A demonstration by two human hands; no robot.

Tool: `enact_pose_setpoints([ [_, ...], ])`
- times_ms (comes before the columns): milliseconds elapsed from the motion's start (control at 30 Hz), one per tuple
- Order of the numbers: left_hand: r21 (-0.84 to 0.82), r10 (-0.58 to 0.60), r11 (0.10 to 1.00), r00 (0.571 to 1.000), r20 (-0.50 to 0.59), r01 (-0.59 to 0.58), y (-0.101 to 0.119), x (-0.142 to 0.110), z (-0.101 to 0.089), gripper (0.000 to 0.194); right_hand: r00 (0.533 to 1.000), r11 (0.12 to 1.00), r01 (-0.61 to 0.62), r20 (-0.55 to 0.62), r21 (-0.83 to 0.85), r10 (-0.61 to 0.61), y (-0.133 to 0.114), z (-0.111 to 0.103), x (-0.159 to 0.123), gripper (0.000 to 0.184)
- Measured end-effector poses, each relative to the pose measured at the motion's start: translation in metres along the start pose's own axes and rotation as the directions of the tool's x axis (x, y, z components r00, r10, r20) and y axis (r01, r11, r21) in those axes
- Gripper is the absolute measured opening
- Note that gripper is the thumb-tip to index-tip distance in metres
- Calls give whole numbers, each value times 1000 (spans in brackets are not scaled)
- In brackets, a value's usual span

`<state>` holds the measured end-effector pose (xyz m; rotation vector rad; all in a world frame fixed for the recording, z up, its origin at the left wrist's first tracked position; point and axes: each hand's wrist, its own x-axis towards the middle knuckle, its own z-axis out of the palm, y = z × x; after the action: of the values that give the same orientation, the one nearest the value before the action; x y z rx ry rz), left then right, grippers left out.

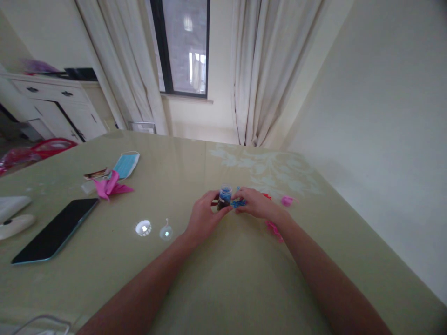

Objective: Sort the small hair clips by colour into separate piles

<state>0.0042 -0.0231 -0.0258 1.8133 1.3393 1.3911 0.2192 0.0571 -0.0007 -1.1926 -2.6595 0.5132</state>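
Observation:
A small clear jar [225, 197] with blue and dark contents stands upright on the table. My left hand [208, 213] is closed around its left and near side, thumb in front. Just right of the jar, my right hand [254, 203] has its fingers and thumb bent around small blue pieces [239, 203], too small to make out singly. Red pieces [267, 196] peek out behind the right hand. Pink pieces [274, 231] lie beside the right forearm, partly hidden by it. Farther right is a small pink bundle [287, 201].
On the glossy table [223, 288] at left lie a dark-screened tablet [57, 229], a pink folded-paper shape [111, 186], a blue face mask [126, 165] and a white rounded object [16, 226]. A clear round lid-like piece [166, 232] sits left of my left hand. A wall [384, 153] borders the right.

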Motion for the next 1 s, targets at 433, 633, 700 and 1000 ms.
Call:
enact_pose_setpoints([
  [433,56,4,998,1000,13,-4,-7,1,-1,35,998,999,-32,-59,-41,30,-9,0,6,18],
  [633,187,34,982,999,-2,-33,-12,2,-2,39,918,892,63,-377,448,125,-14,-27,3,12],
  [700,224,43,974,999,-11,-39,-12,2,-2,40,882,807,138,-442,574,164,-24,-35,1,17],
  [1000,320,95,943,995,-12,-86,-14,1,-4,41,838,921,211,-546,326,1,-66,-34,-4,6],
])
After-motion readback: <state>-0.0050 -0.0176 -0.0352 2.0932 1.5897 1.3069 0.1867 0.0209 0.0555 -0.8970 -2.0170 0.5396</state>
